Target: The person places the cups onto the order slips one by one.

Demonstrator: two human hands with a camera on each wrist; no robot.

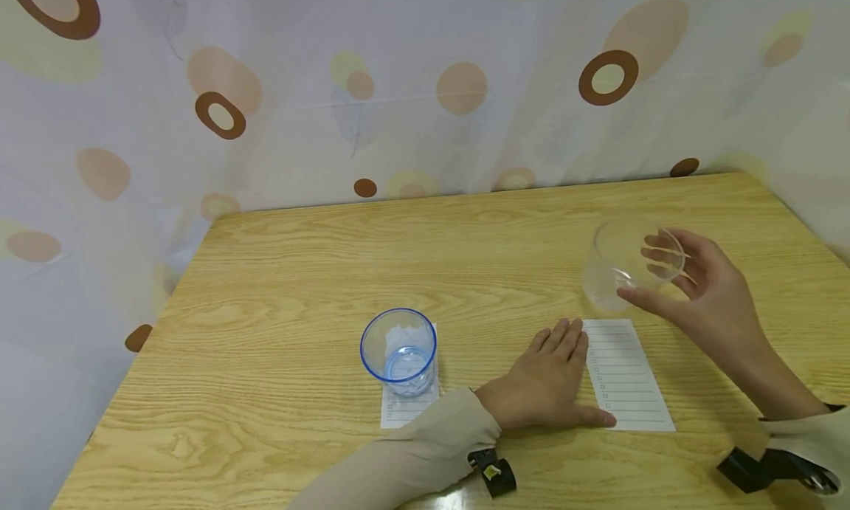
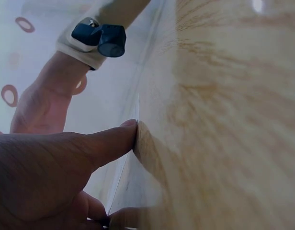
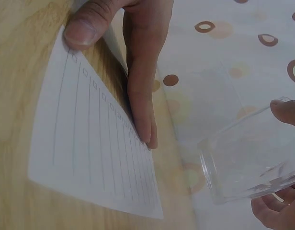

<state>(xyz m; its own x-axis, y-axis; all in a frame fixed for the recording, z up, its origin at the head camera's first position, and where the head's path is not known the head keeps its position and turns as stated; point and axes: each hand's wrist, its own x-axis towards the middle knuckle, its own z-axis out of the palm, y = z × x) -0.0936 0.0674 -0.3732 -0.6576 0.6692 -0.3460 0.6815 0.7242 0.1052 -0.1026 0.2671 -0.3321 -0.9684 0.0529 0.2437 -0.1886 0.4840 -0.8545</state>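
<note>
A clear, colourless cup (image 1: 607, 274) is held up off the table in my right hand (image 1: 720, 296), thumb on the near side and fingers round the far side. In the right wrist view the same cup (image 3: 248, 158) is tilted, its base toward the paper. My left hand (image 1: 544, 384) lies palm down, thumb and fingertips touching the left edge of a lined checklist sheet (image 1: 631, 377). Left of that hand, a clear cup with a blue rim (image 1: 400, 377) stands upright on a second lined sheet (image 1: 395, 414).
The wooden table (image 1: 265, 303) reaches back to a patterned cloth (image 1: 412, 89) that hangs behind it. Each wrist wears a small black camera, one (image 1: 494, 474) by the left sleeve and another (image 1: 773, 469) by the right sleeve.
</note>
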